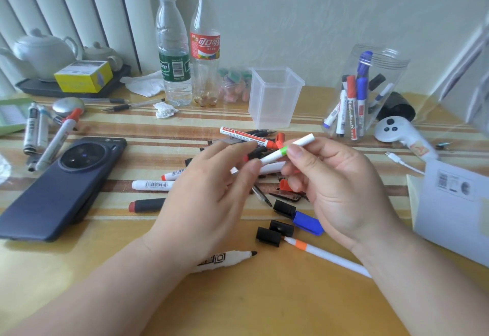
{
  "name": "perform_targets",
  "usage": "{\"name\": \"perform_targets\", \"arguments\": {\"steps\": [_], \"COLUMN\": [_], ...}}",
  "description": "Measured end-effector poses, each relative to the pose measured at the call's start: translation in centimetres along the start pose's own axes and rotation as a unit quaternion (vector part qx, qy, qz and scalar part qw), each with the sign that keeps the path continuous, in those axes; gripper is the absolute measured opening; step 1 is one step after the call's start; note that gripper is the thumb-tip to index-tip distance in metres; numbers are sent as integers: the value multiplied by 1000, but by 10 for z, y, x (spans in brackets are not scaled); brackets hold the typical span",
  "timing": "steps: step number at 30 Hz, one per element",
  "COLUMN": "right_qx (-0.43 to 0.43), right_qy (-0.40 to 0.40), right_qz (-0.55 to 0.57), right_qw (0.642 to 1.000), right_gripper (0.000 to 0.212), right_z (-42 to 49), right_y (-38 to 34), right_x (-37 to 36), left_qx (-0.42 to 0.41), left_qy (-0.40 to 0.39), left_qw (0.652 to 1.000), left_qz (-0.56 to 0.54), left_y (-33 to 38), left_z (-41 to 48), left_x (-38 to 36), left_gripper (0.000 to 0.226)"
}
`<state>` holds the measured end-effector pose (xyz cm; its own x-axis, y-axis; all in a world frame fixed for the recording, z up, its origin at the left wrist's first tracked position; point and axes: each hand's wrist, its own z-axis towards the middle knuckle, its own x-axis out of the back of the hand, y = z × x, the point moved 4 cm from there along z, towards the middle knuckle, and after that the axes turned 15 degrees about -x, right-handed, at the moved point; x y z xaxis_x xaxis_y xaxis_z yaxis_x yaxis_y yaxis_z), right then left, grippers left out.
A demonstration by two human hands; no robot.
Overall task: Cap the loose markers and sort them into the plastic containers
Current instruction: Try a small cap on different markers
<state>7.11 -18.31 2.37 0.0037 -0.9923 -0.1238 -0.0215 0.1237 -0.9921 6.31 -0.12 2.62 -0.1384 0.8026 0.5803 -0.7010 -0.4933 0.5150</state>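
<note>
Right hand [341, 190] pinches a white marker [288, 149] over the pile [246, 135]. Blurred left hand [209, 192] touches its end, grip unclear. Tabletop [238, 304] spreads beneath forearms.

Loose markers [153, 184] and caps [267, 236] lie heaped mid-tabletop [79, 296]. Behind the heap stands a square plastic container [275, 97]. To its right is a round jar [397, 70] with markers leaning inside. A water bottle [173, 44] and a soda bottle [205, 44] stand behind-left. A phone [63, 187] lies left of the heap and a controller [391, 130] right.
</note>
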Motion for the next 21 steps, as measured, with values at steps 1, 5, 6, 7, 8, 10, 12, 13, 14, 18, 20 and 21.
{"name": "perform_targets", "arguments": {"steps": [1, 5, 6, 7, 8, 10, 12, 13, 14, 18, 20, 21], "right_qx": [11, 112, 143, 177, 214, 286, 320, 326, 332, 371, 387, 386], "right_qy": [15, 107, 137, 162, 180, 195, 208, 226, 251, 363, 399, 416], "right_qz": [-3, -57, -68, -79, -97, -160, -217, -235, -250, -299, -304, -307], "right_qw": [1000, 986, 978, 968, 955, 924, 898, 888, 874, 800, 774, 764], "right_gripper": [13, 12, 15, 20, 24, 31, 35, 34, 32, 28, 28, 29], "right_z": [1, 1, 0, -1, -3, -8, -3, 4, 11, 42, 55, 61], "right_y": [-1, -25, -33, -42, -51, -68, -85, -93, -104, -151, -170, -176], "right_x": [4, 25, 32, 38, 42, 43, 44, 47, 53, 81, 90, 94], "left_qx": [10, 28, 26, 25, 27, 30, 27, 25, 24, 27, 27, 26], "left_qy": [8, 30, 34, 40, 48, 53, 48, 44, 40, 41, 37, 35], "left_qw": [1000, 999, 999, 999, 998, 998, 998, 999, 999, 999, 999, 999], "left_qz": [-5, -4, -5, -7, -10, -19, -18, -16, -15, -9, -7, -7], "left_y": [-2, -9, -10, -9, -8, -5, -3, -3, -3, -6, -5, -4], "left_z": [-1, -2, -2, -2, -1, 2, 3, 3, 2, 1, 2, 2], "left_x": [2, 7, 8, 7, 6, 4, 3, 3, 3, 2, 1, 1], "left_gripper": [28, 32, 30, 29, 29, 28, 26, 26, 25, 28, 36, 38]}}
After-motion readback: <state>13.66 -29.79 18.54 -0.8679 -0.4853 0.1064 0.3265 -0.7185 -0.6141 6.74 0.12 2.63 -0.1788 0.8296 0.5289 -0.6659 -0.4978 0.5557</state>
